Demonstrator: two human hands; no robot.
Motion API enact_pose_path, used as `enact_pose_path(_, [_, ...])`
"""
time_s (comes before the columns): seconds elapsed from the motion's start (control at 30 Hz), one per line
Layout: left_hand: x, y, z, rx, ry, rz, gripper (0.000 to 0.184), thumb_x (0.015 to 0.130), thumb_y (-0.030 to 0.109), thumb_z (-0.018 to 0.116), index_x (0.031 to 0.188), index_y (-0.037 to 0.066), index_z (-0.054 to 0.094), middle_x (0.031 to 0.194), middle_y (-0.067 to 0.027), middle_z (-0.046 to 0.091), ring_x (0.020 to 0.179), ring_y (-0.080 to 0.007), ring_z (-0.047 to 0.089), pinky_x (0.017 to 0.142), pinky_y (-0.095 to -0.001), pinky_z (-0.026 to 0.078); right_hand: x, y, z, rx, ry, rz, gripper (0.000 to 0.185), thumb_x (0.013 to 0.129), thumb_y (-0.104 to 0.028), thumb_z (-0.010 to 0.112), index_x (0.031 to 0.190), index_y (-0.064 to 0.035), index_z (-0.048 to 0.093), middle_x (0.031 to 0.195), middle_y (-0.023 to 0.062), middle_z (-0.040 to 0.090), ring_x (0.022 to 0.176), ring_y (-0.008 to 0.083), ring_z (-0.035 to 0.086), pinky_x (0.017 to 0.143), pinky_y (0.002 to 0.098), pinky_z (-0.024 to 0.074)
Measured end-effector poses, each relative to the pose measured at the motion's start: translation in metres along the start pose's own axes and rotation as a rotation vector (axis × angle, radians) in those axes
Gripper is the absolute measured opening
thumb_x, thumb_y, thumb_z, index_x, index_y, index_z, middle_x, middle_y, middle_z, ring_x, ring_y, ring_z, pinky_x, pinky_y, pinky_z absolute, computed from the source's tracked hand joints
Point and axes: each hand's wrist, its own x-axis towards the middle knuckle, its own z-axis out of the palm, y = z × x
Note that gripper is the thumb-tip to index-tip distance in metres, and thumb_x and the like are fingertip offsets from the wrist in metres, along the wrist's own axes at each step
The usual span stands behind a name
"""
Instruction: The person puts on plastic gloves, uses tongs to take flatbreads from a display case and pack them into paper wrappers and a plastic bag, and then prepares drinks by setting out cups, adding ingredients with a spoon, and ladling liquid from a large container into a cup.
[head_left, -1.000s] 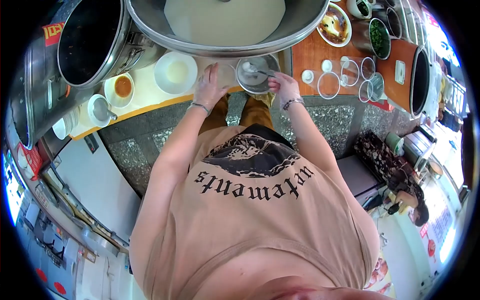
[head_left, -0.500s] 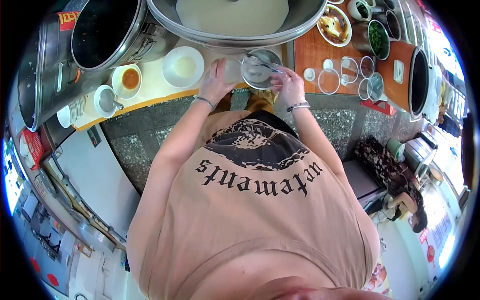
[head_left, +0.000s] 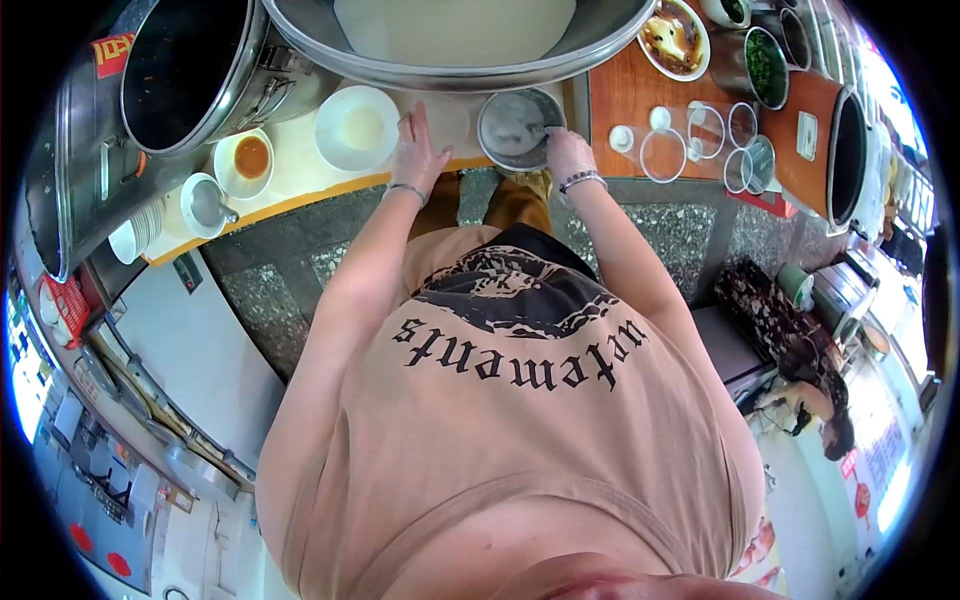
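Note:
My left hand is open, its thumb and fingers spread, beside a clear plastic cup on the counter. Whether the fingers touch the cup I cannot tell. To the right stands a round metal bowl with a whitish content. My right hand, in a thin clear glove, is closed at this bowl's right rim around the handle of a spoon, whose head lies inside the bowl. Left of my left hand sits a white bowl with something pale in it.
A large metal basin of pale liquid stands just beyond my hands. Further left are a deep steel pot, a bowl of orange-brown sauce and a strainer. Rightward are clear cups, a plate of food and chopped greens.
My left hand has let go of the clear cup and spread its fingers. My right hand has shifted slightly left and down onto the bowl's rim, and the spoon's head sits lower in the bowl.

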Motion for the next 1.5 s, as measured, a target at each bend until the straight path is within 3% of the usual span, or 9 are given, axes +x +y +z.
enact_pose_path(0.17, [-0.001,-0.002,0.0,0.065,0.05,0.036,0.108,0.07,0.032,0.079,0.143,-0.005,0.008,0.136,-0.0316,0.027,0.127,-0.0431,0.031,0.106,-0.0423,0.036,0.006,0.016,0.025,-0.03,-0.066,-0.059,0.033,0.092,-0.015,0.041,0.119,-0.0059,0.058,0.102,0.0211,0.065,0.09,0.0341,0.064,0.08,0.0434,0.0511])
enact_pose_path(0.23, [-0.001,-0.004,-0.002,0.067,0.083,0.081,0.111,0.068,0.036,0.08,0.143,-0.006,0.01,0.139,-0.0319,0.025,0.128,-0.0434,0.031,0.107,-0.0432,0.035,0.006,0.011,0.031,0.638,-0.163,0.267,0.034,0.094,-0.013,0.039,0.121,-0.0026,0.057,0.101,0.0155,0.067,0.076,0.0236,0.066,0.067,0.0354,0.0543])
enact_pose_path(0.33, [-0.001,-0.002,-0.006,-0.004,0.073,0.049,0.113,0.067,0.037,0.081,0.143,-0.006,0.01,0.141,-0.0312,0.024,0.127,-0.045,0.032,0.107,-0.0438,0.035,0.007,-0.001,0.034,0.74,-0.111,0.288,0.034,0.095,-0.011,0.038,0.122,0.0002,0.055,0.101,0.0113,0.067,0.068,0.0149,0.064,0.059,0.0286,0.0531])
enact_pose_path(0.63, [0.007,-0.007,0.001,-0.011,0.064,0.061,0.109,0.065,0.032,0.083,0.141,-0.004,0.014,0.129,-0.0307,0.034,0.118,-0.0452,0.04,0.102,-0.0444,0.039,0.01,-0.009,0.045,1.373,-0.14,0.582,0.031,0.094,-0.009,0.047,0.122,0.0006,0.053,0.094,0.0134,0.066,0.064,0.0175,0.061,0.054,0.0288,0.0538])
enact_pose_path(1.0, [-0.002,0.0,-0.001,-0.057,0.073,0.038,0.102,0.066,0.026,0.08,0.141,-0.001,0.017,0.13,-0.0282,0.034,0.12,-0.0429,0.04,0.101,-0.0424,0.04,-0.065,-0.04,-0.033,1.205,-0.092,0.236,0.029,0.092,-0.006,0.048,0.119,0.003,0.056,0.092,0.0114,0.067,0.066,0.0135,0.062,0.055,0.025,0.0524])
enact_pose_path(1.07, [-0.003,0.002,-0.001,-0.055,0.065,0.042,0.102,0.066,0.026,0.08,0.141,-0.001,0.016,0.13,-0.0282,0.034,0.12,-0.0432,0.04,0.102,-0.0428,0.04,-0.072,-0.056,-0.037,0.73,0.01,-0.167,0.027,0.092,-0.006,0.048,0.115,0.0027,0.058,0.09,0.011,0.069,0.065,0.0131,0.062,0.056,0.0254,0.052])
enact_pose_path(1.37, [-0.014,0.004,-0.004,-0.083,0.173,0.099,0.1,0.065,0.026,0.081,0.14,-0.002,0.02,0.129,-0.0279,0.033,0.119,-0.0442,0.04,0.101,-0.0445,0.04,-0.042,-0.018,-0.028,0.797,0.131,0.011,0.026,0.093,-0.009,0.048,0.114,-0.0009,0.061,0.084,0.0104,0.069,0.06,0.014,0.061,0.057,0.0264,0.0521])
enact_pose_path(1.47, [-0.025,0.017,-0.027,-0.127,0.155,0.103,0.098,0.065,0.026,0.081,0.138,-0.002,0.022,0.127,-0.0279,0.035,0.117,-0.0437,0.042,0.1,-0.0451,0.041,-0.016,-0.006,-0.012,0.686,0.009,0.082,0.03,0.09,-0.01,0.051,0.119,-0.0031,0.057,0.094,0.015,0.067,0.071,0.0219,0.064,0.068,0.033,0.0543])
enact_pose_path(1.5, [-0.033,0.025,-0.038,-0.154,0.156,0.128,0.098,0.065,0.027,0.082,0.138,-0.002,0.023,0.127,-0.0278,0.036,0.116,-0.0437,0.042,0.099,-0.0457,0.041,-0.01,0.005,0.001,0.384,0.091,-0.069,0.035,0.088,-0.011,0.054,0.122,-0.0044,0.054,0.104,0.0171,0.063,0.083,0.0255,0.063,0.075,0.0367,0.0529])
